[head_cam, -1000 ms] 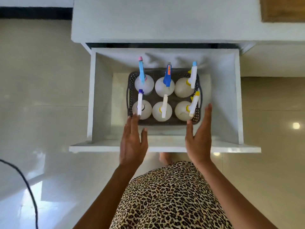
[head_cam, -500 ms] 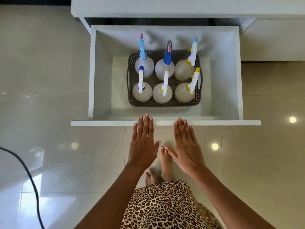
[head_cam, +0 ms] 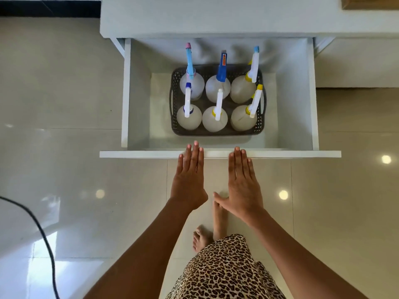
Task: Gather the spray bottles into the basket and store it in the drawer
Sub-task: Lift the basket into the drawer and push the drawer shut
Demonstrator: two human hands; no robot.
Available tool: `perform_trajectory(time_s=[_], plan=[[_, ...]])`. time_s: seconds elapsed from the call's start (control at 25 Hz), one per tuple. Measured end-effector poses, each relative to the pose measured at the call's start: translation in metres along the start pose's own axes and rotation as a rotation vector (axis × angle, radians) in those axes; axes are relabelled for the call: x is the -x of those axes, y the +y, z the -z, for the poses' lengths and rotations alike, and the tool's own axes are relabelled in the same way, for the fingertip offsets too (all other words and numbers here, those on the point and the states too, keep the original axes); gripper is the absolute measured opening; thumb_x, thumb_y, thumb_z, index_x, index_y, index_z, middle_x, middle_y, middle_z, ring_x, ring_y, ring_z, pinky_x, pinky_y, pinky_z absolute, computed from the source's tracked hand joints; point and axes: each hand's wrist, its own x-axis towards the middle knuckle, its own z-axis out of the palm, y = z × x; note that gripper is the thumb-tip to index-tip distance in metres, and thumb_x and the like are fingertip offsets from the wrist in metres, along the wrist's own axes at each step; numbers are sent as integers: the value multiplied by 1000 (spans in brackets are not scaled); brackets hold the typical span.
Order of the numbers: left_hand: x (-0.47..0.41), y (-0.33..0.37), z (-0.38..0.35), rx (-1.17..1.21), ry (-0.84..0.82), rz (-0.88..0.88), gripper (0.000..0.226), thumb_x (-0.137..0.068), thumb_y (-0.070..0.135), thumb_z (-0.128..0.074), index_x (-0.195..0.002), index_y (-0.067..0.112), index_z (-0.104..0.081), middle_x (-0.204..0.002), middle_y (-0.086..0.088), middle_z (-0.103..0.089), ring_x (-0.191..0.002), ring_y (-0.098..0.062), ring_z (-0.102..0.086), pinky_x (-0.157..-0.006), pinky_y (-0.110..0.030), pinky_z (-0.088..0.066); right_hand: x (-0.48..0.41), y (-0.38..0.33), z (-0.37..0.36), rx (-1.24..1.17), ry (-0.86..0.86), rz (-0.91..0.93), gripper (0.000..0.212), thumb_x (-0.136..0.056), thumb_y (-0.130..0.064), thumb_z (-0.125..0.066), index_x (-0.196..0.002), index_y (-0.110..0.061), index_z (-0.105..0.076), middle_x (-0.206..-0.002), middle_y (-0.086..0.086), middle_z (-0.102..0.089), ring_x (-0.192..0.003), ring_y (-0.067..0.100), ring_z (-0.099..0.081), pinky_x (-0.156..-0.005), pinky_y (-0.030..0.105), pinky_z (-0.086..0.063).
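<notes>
A dark grey perforated basket (head_cam: 217,133) stands on the floor of the open white drawer (head_cam: 220,154). Several translucent spray bottles (head_cam: 216,117) with blue, white and yellow trigger heads stand upright in it in two rows. My left hand (head_cam: 190,180) lies flat with fingers straight, its fingertips over the drawer's front panel. My right hand (head_cam: 243,182) is flat beside it, thumb spread, fingertips at the same front edge. Both hands hold nothing.
The drawer juts out of a white cabinet (head_cam: 205,16) over glossy beige floor tiles. A black cable (head_cam: 41,234) curves across the floor at the lower left. My bare feet (head_cam: 207,231) stand just before the drawer front.
My hands have come back from the basket's near side to the drawer's front panel and lie flat against it. The view has shifted slightly; the basket stays put.
</notes>
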Motion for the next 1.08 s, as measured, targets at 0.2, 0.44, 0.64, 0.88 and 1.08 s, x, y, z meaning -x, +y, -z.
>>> perform_trajectory(time_s=[0.2,0.44,0.64,0.88,1.08], plan=[[-37,-8,24,14,-59,-9,96,-78,33,-51,-141,4,17,-152,-17,22,-138,-34,23,-108,-42,15,-35,6,22,11,-10,7,125,-70,-70,-56,-137,-9,32,-148,10,33,-141,27,24,-118,36,8],[-86,-20,51,37,-110,-6,113,-72,47,-62,-140,5,19,-152,-15,26,-132,-30,32,-108,-42,17,-85,9,46,-21,13,-1,123,-71,-70,-53,-136,-8,32,-147,11,34,-141,27,24,-117,36,10],[-127,-29,73,20,-133,4,114,-72,48,-61,-139,6,21,-151,-15,27,-127,-29,36,-108,-42,17,-125,15,66,-20,15,4,122,-72,-72,-49,-137,-8,32,-147,11,34,-140,27,26,-115,36,13],[-169,-39,89,-17,-63,22,106,-76,51,-51,-139,6,22,-145,-13,34,-129,-30,35,-108,-42,17,-173,22,87,-6,54,15,114,-75,-72,-45,-140,-7,23,-151,13,23,-141,28,19,-115,37,11],[-203,-48,98,-36,22,7,104,-78,57,-45,-138,5,22,-142,-13,34,-128,-32,36,-107,-42,20,-210,24,97,8,100,0,111,-77,-74,-40,-140,-8,23,-150,11,25,-141,28,20,-114,37,13]])
